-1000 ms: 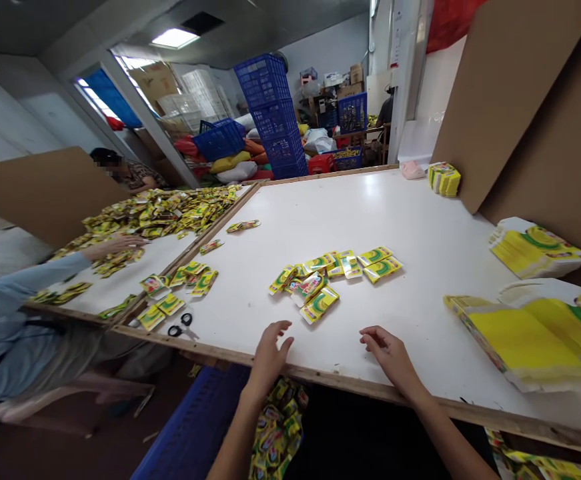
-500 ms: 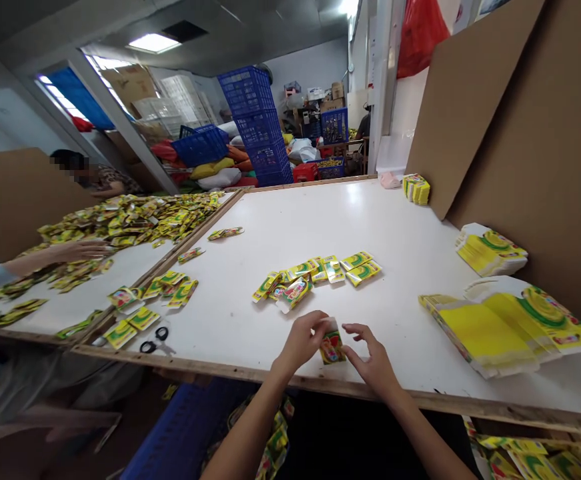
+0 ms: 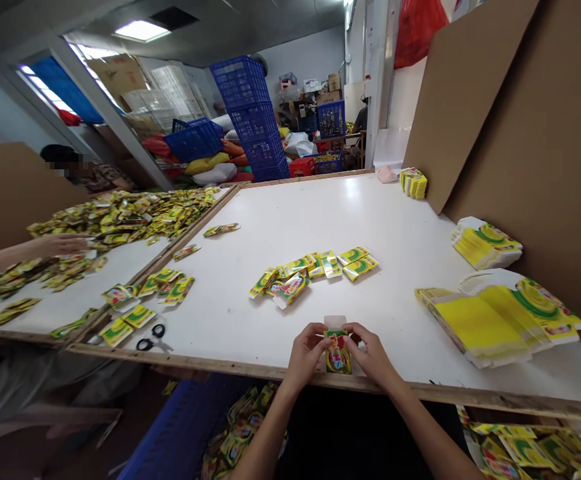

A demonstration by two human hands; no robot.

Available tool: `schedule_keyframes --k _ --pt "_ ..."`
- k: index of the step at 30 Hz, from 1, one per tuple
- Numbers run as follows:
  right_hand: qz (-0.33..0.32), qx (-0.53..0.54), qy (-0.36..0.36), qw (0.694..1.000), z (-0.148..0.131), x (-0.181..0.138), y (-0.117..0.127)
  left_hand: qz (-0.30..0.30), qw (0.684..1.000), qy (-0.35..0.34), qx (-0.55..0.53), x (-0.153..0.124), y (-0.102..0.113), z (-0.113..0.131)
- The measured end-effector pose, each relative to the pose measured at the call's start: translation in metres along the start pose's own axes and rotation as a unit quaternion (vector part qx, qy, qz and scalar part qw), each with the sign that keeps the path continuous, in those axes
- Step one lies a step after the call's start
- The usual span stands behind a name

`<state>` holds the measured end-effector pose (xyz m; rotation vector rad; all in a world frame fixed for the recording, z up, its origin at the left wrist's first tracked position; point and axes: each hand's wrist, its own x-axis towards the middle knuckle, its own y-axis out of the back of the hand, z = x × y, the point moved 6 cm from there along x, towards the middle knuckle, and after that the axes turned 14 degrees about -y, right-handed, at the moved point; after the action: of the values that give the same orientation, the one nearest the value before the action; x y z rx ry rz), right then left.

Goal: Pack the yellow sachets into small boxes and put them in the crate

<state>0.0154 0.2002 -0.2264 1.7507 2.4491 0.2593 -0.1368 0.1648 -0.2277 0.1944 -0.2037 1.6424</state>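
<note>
A small yellow-green printed carton (image 3: 337,357) lies near the table's front edge, its pale end flap raised at the far end. My left hand (image 3: 309,348) grips its left side, thumb on the printed face. From the right, my right hand (image 3: 366,348) pinches the same carton, thumb also on top. Beyond my hands lies a loose group of similar small cartons (image 3: 293,288). Flat stacks of unfolded yellow cartons (image 3: 485,327) rest to the right.
Black-handled scissors (image 3: 154,339) lie by the left front edge beside several cartons (image 3: 140,315). A co-worker's hand (image 3: 63,245) reaches over a large carton pile (image 3: 135,217) on the adjoining table. Below the edge stands a blue crate (image 3: 170,427). Cardboard sheets (image 3: 535,167) lean at right.
My right hand has closed in on the carton, and both hands now hold it. The carton's end flap now stands out at the far end. The co-worker's hand has shifted left.
</note>
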Motion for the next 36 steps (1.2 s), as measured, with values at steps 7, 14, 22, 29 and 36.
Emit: schedule_keyframes --k 7,14,22,29,36 --pt "0.055 0.020 0.006 0.998 0.003 0.004 0.005 0.010 0.998 -0.010 -0.067 0.016 -0.013 -0.001" --pt "0.025 0.028 0.034 0.999 -0.002 0.004 0.002 0.004 1.000 -0.004 -0.015 0.014 -0.013 -0.001" --pt "0.070 0.021 -0.019 0.997 0.003 0.005 0.003 0.051 0.999 0.003 0.004 0.015 -0.012 -0.005" --pt "0.059 0.042 -0.067 0.995 0.005 0.013 0.002 0.071 0.997 0.028 -0.027 0.019 -0.015 -0.004" --pt "0.037 0.045 -0.041 0.997 0.006 0.000 0.003 0.030 0.999 0.030 -0.025 0.008 -0.017 -0.006"
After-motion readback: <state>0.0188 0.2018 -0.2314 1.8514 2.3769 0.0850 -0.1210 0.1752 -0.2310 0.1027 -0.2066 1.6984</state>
